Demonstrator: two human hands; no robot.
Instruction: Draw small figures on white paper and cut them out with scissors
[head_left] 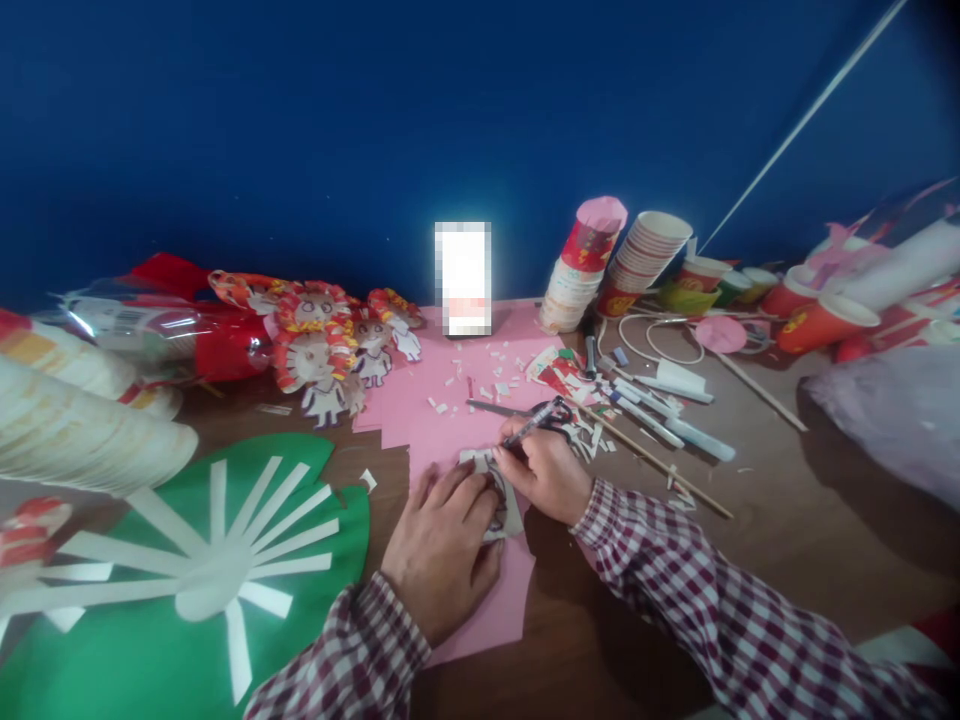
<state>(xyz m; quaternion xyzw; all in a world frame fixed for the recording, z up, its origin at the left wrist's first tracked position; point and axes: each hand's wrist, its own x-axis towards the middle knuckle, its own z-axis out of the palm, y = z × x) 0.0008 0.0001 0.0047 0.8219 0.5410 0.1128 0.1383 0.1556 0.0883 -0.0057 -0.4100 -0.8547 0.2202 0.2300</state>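
In the head view my right hand [551,472] pinches a black-and-white marker pen [532,424], its lower end near the top edge of a small white paper piece [513,522]. Dark drawn lines show on that piece, partly covered by my fingers. My left hand [448,548] lies flat across its left side, fingers stretched out, pressing it down. Pink paper sheets [501,610] lie beneath. Just beyond my right hand, scissors [495,407] rest with their black handles partly hidden behind it.
A green paper leaf with white strips [315,510] lies at left, near stacked paper cups [97,440]. Paper lion figures [322,350] stand behind. Several markers [649,412], a wooden stick [652,462] and paper scraps [499,375] lie at right, before a cup stack [649,250]. A bright screen [463,275] stands at the wall.
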